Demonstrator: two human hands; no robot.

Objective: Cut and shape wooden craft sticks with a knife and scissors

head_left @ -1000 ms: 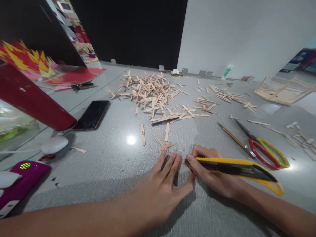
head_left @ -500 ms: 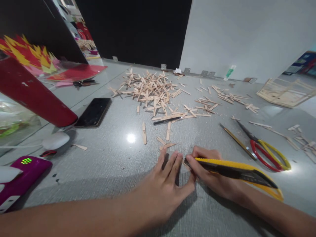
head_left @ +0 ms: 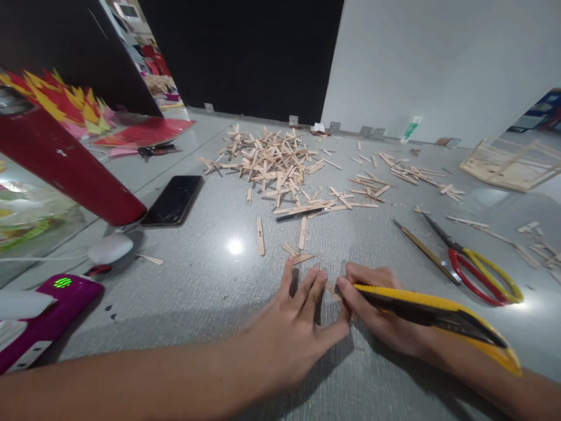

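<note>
My right hand [head_left: 372, 301] is closed around a yellow and black utility knife [head_left: 438, 316], whose handle slants back over the wrist. The knife's front end, partly hidden by my fingers, is close to a small wooden stick [head_left: 335, 292] on the tabletop. My left hand [head_left: 298, 321] has its fingers spread, with index finger and thumb pinning that stick at its two ends. Just beyond my left fingertips are some cut stick pieces [head_left: 303, 258]. Farther off, two notched sticks lie apart, one of them a stick with a hole [head_left: 260, 237].
A heap of wooden sticks [head_left: 272, 155] covers the back middle, with a dark slim blade tool [head_left: 302, 215] before it. Scissors [head_left: 477, 266] and a brown craft knife [head_left: 425, 251] lie right. Left are a phone [head_left: 175, 200], red cylinder [head_left: 74, 161] and purple device [head_left: 65, 310].
The utility knife's front end has drawn slightly right, away from my left fingers, and its rear tilts lower. More of the small stick shows. The whole view has shifted slightly.
</note>
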